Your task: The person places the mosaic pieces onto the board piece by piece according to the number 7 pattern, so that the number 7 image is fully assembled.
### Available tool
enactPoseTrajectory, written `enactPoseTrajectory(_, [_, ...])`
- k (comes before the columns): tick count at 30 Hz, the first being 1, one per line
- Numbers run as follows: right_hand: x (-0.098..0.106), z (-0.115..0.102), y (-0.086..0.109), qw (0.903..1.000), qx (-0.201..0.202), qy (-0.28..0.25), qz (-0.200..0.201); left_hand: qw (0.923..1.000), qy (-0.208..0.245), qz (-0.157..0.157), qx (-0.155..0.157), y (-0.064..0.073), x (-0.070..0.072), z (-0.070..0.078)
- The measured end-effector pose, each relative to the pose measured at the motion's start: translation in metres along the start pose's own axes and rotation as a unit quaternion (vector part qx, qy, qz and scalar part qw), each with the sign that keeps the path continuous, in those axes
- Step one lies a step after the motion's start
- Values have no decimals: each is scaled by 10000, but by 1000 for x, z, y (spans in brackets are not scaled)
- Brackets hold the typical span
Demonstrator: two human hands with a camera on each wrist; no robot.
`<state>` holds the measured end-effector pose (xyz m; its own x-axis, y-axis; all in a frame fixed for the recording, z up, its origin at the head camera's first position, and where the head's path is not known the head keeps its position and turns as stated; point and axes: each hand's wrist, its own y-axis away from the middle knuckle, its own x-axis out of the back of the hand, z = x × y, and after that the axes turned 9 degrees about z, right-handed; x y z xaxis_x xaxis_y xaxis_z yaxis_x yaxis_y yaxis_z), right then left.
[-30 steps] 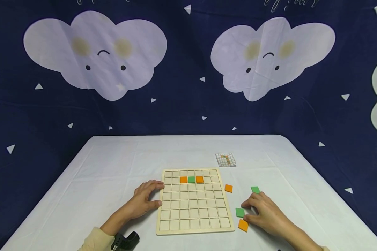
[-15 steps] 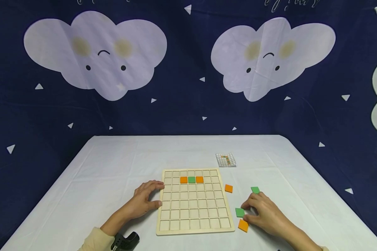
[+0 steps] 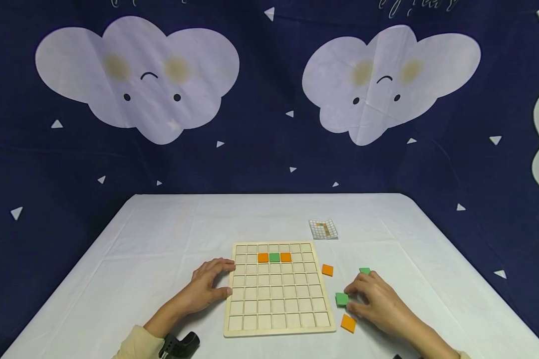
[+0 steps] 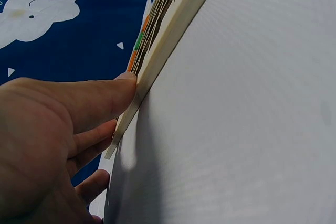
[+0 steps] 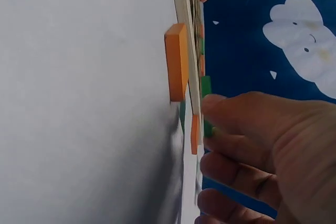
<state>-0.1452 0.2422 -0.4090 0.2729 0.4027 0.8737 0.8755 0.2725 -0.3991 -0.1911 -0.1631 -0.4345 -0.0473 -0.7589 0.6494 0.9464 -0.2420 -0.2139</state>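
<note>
While L hand (image 3: 206,286), thumb & fingers spread, touches left edge of grid bd. (image 3: 270,306), R hand (image 3: 379,304) pinches green tile (image 3: 341,299) right of bd.; orange tile (image 3: 348,323) lies nearer.

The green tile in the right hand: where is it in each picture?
Head: green tile low, right of centre, pinched in the right hand.
Left wrist: not in it.
Right wrist: just right of centre.
Landmark: wooden grid board, in all three.
</note>
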Motion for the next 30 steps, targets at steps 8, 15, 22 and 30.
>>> enactPoseTrajectory(8, [0, -6, -6, 9998, -199, -33, 47, 10000, 50, -36, -50, 0, 1, -1])
enactPoseTrajectory(15, [2, -11, -15, 9995, -281, -168, 13, 10000, 57, -28, -58, 0, 1, -1])
enactPoseTrajectory(22, [1, -14, -25, 9994, -126, -265, 171, 10000, 43, -19, -65, 1, 1, 0])
enactPoseTrajectory(30, [-4, -18, -35, 9989, -149, -357, 260, 10000, 57, -23, -28, 0, 1, 0])
